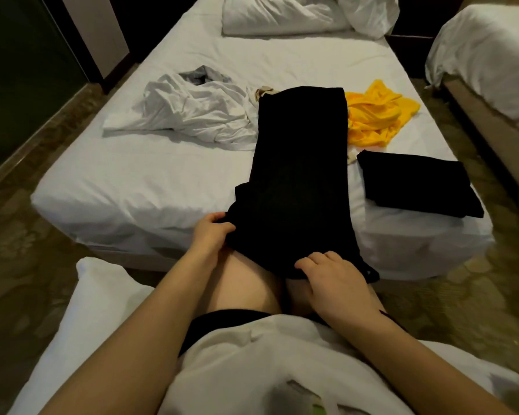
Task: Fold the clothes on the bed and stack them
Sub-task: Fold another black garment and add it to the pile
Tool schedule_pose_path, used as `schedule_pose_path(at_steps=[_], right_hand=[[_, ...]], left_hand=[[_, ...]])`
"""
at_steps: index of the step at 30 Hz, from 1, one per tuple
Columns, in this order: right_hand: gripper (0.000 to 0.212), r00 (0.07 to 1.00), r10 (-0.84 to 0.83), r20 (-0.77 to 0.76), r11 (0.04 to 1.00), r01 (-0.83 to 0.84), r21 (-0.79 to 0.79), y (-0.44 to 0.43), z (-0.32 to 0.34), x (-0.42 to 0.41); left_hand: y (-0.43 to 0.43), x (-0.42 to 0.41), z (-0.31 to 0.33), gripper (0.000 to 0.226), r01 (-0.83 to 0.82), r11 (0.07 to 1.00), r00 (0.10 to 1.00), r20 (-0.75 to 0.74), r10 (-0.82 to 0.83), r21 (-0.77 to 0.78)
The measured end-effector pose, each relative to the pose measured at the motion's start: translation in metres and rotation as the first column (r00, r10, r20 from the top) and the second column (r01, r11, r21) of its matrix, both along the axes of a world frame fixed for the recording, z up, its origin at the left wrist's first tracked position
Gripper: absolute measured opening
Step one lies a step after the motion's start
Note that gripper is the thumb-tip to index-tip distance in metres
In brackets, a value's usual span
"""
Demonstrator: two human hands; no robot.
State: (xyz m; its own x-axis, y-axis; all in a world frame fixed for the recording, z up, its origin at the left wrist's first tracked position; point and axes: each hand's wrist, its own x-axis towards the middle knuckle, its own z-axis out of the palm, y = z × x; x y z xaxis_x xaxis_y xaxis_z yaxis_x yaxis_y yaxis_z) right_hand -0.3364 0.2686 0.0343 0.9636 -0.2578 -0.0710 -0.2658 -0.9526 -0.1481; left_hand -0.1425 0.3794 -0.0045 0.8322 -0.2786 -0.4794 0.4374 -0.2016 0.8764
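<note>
A long black garment [300, 163] lies lengthwise down the middle of the white bed [132, 187], its near end hanging over the bed's front edge onto my knees. My left hand [212, 235] pinches the near left corner of it. My right hand [336, 283] grips the near right corner. A folded black garment [414, 181] rests flat at the bed's front right. A crumpled white garment [192, 112] lies left of the black one, with a grey piece [204, 74] behind it. A crumpled yellow garment [375, 115] lies to the right.
Rumpled white pillows [306, 13] sit at the head of the bed. A second bed [492, 64] stands at the right across a narrow patterned carpet aisle [474, 298]. A white pillow [102, 310] lies beside my left arm. A small beige item [265, 91] peeks out behind the black garment.
</note>
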Motion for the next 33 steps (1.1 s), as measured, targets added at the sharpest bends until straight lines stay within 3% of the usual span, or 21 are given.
schedule_pose_path(at_steps=[3,5,7,8,10,12,13,15,17,24,26,28,30,32,33], right_hand=[[0.031,0.990,-0.024,0.142,1.000,0.021,0.022,-0.003,0.005,-0.003],[0.030,0.996,-0.001,0.092,1.000,-0.001,0.022,0.001,0.009,-0.004],[0.032,0.999,0.026,0.032,0.998,-0.027,0.050,0.002,0.003,-0.004],[0.033,1.000,0.027,0.012,0.998,-0.028,0.056,0.002,0.001,-0.004],[0.033,1.000,0.017,0.009,0.998,-0.017,0.060,0.002,0.000,-0.002],[0.033,1.000,0.012,0.005,0.998,-0.012,0.056,0.003,-0.001,-0.002],[0.033,1.000,0.022,0.002,0.998,-0.022,0.052,0.004,-0.002,-0.003],[0.033,1.000,0.029,0.005,0.998,-0.029,0.047,0.004,-0.002,-0.004],[0.034,1.000,0.018,0.003,0.998,-0.018,0.058,0.003,-0.002,-0.005],[0.037,1.000,0.012,-0.008,0.997,-0.012,0.072,-0.001,0.000,-0.007],[0.037,1.000,-0.010,0.024,0.998,0.008,0.057,-0.006,-0.002,-0.011],[0.036,0.995,-0.061,0.085,0.997,0.057,0.049,-0.013,-0.006,-0.016],[0.032,0.978,-0.142,0.153,0.988,0.132,0.075,-0.022,-0.013,-0.022],[0.028,0.950,-0.226,0.213,0.969,0.197,0.148,-0.032,-0.021,-0.029],[0.029,0.936,-0.265,0.231,0.955,0.222,0.197,-0.036,-0.024,-0.031]], left_hand=[[0.003,-0.003,0.003,0.060,0.055,0.953,0.951,0.275,-0.141,0.299],[0.004,-0.010,0.008,0.067,0.106,0.849,0.830,0.424,-0.363,0.518],[0.003,-0.016,0.012,0.073,0.164,0.805,0.717,0.492,-0.494,0.570],[0.002,-0.017,0.010,0.075,0.183,0.775,0.629,0.533,-0.565,0.605],[0.000,-0.016,0.005,0.074,0.240,0.667,0.366,0.570,-0.736,0.706],[-0.003,-0.014,0.008,0.068,0.286,0.476,0.050,0.484,-0.874,0.831],[-0.004,-0.015,0.012,0.067,0.278,0.367,-0.062,0.398,-0.915,0.888],[-0.006,-0.013,0.016,0.070,0.268,0.206,-0.154,0.253,-0.955,0.941],[-0.005,-0.013,0.017,0.073,0.289,0.173,-0.155,0.224,-0.962,0.942],[0.006,-0.006,0.007,0.059,0.459,0.283,-0.060,0.347,-0.936,0.842],[0.010,-0.003,0.005,0.064,0.551,0.319,0.002,0.381,-0.924,0.771],[0.013,-0.001,0.006,0.066,0.642,0.380,0.127,0.397,-0.909,0.666],[0.017,-0.001,0.008,0.054,0.684,0.415,0.214,0.378,-0.901,0.600],[0.021,-0.001,0.007,0.054,0.691,0.406,0.223,0.358,-0.907,0.598],[0.023,-0.002,0.007,0.069,0.698,0.391,0.218,0.342,-0.914,0.600]])
